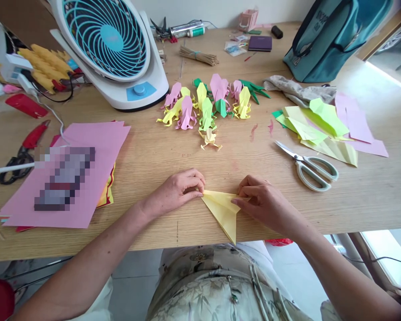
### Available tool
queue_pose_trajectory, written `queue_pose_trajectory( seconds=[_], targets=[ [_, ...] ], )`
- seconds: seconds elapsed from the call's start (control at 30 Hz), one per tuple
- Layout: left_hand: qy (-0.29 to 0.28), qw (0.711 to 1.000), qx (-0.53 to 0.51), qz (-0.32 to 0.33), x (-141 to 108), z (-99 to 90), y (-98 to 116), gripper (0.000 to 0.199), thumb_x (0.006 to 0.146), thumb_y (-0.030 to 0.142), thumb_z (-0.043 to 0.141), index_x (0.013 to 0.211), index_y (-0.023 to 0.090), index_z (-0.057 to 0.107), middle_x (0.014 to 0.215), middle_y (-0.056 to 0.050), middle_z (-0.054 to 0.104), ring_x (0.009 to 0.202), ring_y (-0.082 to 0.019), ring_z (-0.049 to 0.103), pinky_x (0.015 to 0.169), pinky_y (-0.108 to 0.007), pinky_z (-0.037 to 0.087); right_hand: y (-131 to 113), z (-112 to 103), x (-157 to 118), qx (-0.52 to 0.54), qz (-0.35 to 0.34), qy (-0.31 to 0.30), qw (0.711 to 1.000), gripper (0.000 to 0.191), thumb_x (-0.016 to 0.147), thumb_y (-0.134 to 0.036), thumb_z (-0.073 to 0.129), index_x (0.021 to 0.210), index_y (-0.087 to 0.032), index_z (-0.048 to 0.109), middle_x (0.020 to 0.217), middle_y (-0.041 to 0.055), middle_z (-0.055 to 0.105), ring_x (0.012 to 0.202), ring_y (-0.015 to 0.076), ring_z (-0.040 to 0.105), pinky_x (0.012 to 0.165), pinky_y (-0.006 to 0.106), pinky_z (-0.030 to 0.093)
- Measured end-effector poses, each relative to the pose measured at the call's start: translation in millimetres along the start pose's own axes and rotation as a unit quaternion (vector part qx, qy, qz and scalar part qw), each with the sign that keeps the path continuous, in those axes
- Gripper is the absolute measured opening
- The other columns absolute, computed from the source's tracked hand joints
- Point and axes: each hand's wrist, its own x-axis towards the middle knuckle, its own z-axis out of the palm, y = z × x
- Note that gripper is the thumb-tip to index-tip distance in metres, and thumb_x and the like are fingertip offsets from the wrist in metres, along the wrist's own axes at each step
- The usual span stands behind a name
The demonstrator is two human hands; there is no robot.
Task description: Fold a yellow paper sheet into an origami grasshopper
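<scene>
A sheet of yellow paper (223, 213), folded into a pointed triangular shape, lies at the table's front edge with one tip reaching toward my lap. My left hand (182, 189) pinches its left corner between thumb and fingers. On the right side my right hand (262, 200) grips the paper, thumb on top and fingers curled behind. Beyond my hands stands a group of folded paper frogs in pink, yellow and green, the nearest being a pale yellow frog (210, 138). White-handled scissors (309, 166) lie to the right of my right hand, blades partly apart.
A white and blue fan (112, 40) stands at the back left. Pink paper sheets (102, 138) with a blurred-out device on top lie left. Paper scraps (324, 127) and a grey cloth (287, 87) are at right, before a teal bag (334, 40). Red-handled pruning shears (35, 136) lie far left.
</scene>
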Motion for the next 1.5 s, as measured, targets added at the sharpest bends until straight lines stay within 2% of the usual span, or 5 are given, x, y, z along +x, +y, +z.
queue_pose_trajectory(
  seconds=[0.2,0.4,0.7,0.93,1.5],
  targets=[
    [-0.018,0.998,0.042,0.034,1.9,-5.0,-5.4,0.013,0.096,0.017,0.055,0.089,0.017,0.066,0.090,-0.003,0.063,0.083,-0.013,0.061,0.077,-0.023,0.045,-1.1,3.9,-1.6,0.000,0.011,0.030,0.999,0.023,0.090,-0.026,0.065,0.069,-0.019,0.057,0.087,0.0016,0.059,0.075,0.0149,0.053,0.073,0.032,0.038],
    [0.002,0.994,0.111,0.007,-0.2,-1.2,-2.6,0.008,0.094,0.020,0.059,0.088,0.018,0.064,0.084,-0.001,0.064,0.082,-0.014,0.058,0.083,-0.028,0.043,3.8,8.5,-2.5,-0.019,-0.011,0.084,0.996,0.011,0.091,-0.024,0.062,0.081,-0.020,0.060,0.092,0.0042,0.061,0.077,0.0169,0.054,0.074,0.034,0.042],
    [-0.004,0.998,0.056,0.004,-6.6,-4.8,-4.7,0.011,0.096,0.019,0.055,0.097,0.018,0.066,0.095,-0.005,0.062,0.090,-0.014,0.060,0.081,-0.024,0.046,8.5,17.5,-5.8,-0.058,-0.068,0.133,0.987,0.006,0.094,-0.024,0.058,0.089,-0.021,0.060,0.098,0.0076,0.063,0.086,0.0211,0.055,0.080,0.039,0.043],
    [0.014,0.999,0.042,-0.009,-9.1,-2.3,-5.9,0.007,0.095,0.015,0.055,0.092,0.016,0.061,0.091,-0.004,0.060,0.084,-0.012,0.057,0.075,-0.023,0.044,9.0,19.7,-7.3,-0.065,-0.070,0.138,0.986,0.008,0.095,-0.024,0.057,0.088,-0.021,0.059,0.098,0.0075,0.063,0.086,0.0209,0.055,0.077,0.038,0.043],
    [0.014,0.995,0.081,-0.055,-6.4,0.2,0.8,0.009,0.094,0.014,0.055,0.088,0.018,0.062,0.090,-0.002,0.061,0.086,-0.014,0.058,0.077,-0.026,0.045,7.4,18.7,-7.6,-0.059,-0.066,0.130,0.988,0.010,0.096,-0.026,0.056,0.088,-0.022,0.061,0.098,0.0077,0.064,0.087,0.0210,0.057,0.080,0.041,0.045]
  ],
)
